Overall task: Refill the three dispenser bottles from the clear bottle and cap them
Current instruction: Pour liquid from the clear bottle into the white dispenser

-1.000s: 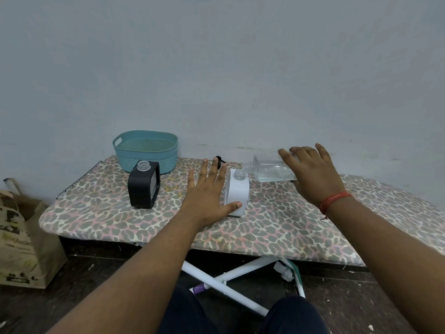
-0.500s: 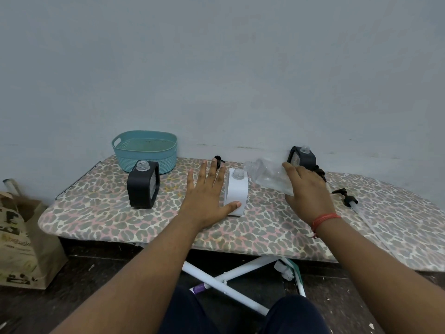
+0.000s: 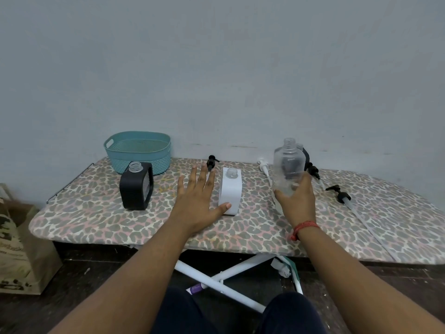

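Right hand (image 3: 297, 201): fingers curled round the lower part of the clear bottle (image 3: 287, 165), holding it upright with its open neck at the top, well to the right of the white bottle.
Left hand (image 3: 196, 201): flat on the board, fingers straight and spread, holding nothing; thumb tip touches the lower left side of the white bottle.
Ironing board (image 3: 240, 227): spotted cover, carries everything; serves as the tabletop.
Basket (image 3: 138, 150): teal, far left of the white bottle, by the wall.
Black bottle (image 3: 136, 185): uncapped, left of the white bottle, in front of the basket.
White bottle (image 3: 230, 190): upright, uncapped, mid-board.
Second black bottle (image 3: 305, 156): behind the clear bottle, mostly hidden.
Pump caps: black one (image 3: 211, 162) just behind the white bottle; white one (image 3: 263, 165) to its right; two black ones (image 3: 314, 171) (image 3: 342, 196) farther right.
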A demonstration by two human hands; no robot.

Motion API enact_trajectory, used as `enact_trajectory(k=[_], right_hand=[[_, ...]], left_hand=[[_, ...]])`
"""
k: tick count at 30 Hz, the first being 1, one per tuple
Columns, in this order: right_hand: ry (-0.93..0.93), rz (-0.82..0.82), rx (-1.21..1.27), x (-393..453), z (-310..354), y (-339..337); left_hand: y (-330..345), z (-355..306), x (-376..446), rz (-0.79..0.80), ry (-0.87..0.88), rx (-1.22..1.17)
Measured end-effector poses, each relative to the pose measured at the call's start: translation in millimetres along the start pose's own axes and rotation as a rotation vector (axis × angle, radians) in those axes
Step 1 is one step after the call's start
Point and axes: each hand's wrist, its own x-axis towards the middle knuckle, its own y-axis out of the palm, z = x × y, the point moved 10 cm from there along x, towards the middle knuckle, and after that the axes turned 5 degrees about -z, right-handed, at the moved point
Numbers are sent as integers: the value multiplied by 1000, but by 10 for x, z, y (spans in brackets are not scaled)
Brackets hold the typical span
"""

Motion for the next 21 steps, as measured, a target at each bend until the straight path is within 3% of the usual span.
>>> enact_trajectory(k=[8,21], right_hand=[[42,-75,20,-123,-166,-13],[87,-46,51,-221,-282,-1]], left_hand=[[34,21,-40,-16,-2,0],[-30,-80,-104,45,-20,-5]])
